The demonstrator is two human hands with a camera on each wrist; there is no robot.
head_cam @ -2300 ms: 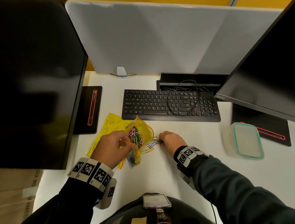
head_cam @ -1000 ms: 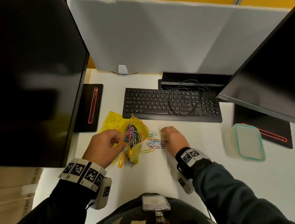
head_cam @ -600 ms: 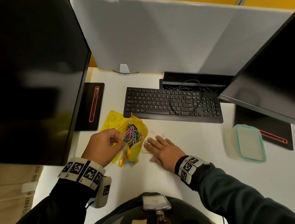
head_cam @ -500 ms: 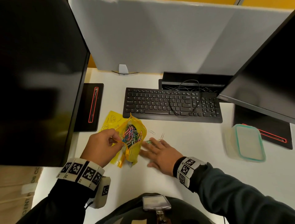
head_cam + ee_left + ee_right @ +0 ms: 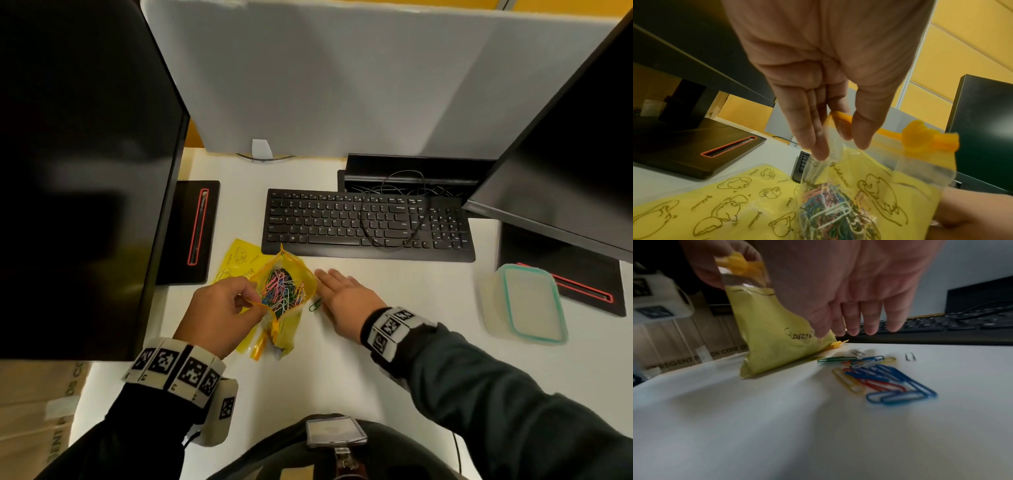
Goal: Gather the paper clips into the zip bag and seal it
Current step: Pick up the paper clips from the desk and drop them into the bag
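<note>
loose clips (image 5: 877, 376) sit under the flat, spread right hand (image 5: 346, 301), just right of the bag (image 5: 284, 294) whose rim the left hand (image 5: 219, 313) pinches

White desk (image 5: 394, 342), grey partition (image 5: 342, 78), yellow wall (image 5: 972, 48) behind.

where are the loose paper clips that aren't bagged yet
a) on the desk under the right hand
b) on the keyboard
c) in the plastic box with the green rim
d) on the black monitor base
a: the right wrist view shows a small pile of loose paper clips lying on the white desk beneath the flat right hand, beside the yellow zip bag.
</note>
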